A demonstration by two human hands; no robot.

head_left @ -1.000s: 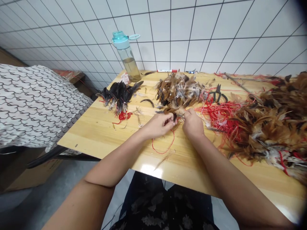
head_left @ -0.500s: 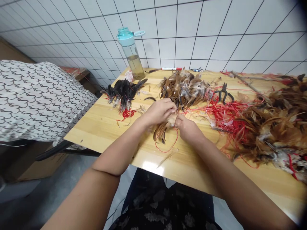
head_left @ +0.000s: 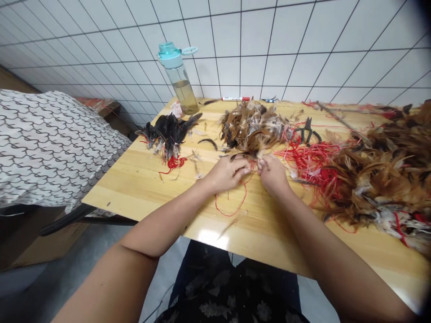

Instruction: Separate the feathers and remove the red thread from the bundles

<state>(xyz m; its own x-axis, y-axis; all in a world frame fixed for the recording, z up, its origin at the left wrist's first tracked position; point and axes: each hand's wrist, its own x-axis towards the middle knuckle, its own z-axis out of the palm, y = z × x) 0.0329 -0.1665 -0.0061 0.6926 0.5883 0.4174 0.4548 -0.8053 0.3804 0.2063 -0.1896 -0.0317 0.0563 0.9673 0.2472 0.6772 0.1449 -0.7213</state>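
Observation:
My left hand (head_left: 229, 174) is closed at the middle of the wooden table, its fingers on a small bundle of feathers (head_left: 247, 155) that is mostly covered. Dark feather tips stick out past my knuckles. Close by on the right, my right hand (head_left: 272, 174) pinches red string at the bundle's base; the exact grip is partly hidden. A thin loop of the red string (head_left: 230, 215) hangs from between both hands and lies on the tabletop. Just beyond my fingers sits a heap of brown feathers (head_left: 247, 125).
Black-handled pliers (head_left: 308, 131) lie by a red string tangle (head_left: 311, 161). A large brown feather pile (head_left: 387, 170) covers the right side. Black feathers (head_left: 171, 132), a water bottle (head_left: 183, 85) and a red marker (head_left: 235, 99) lie or stand left and back on the table (head_left: 134, 188).
The feather bundle has turned: its tips no longer hang toward me but point away. My right hand has shifted slightly right, and my left hand sits lower. The view has moved a little.

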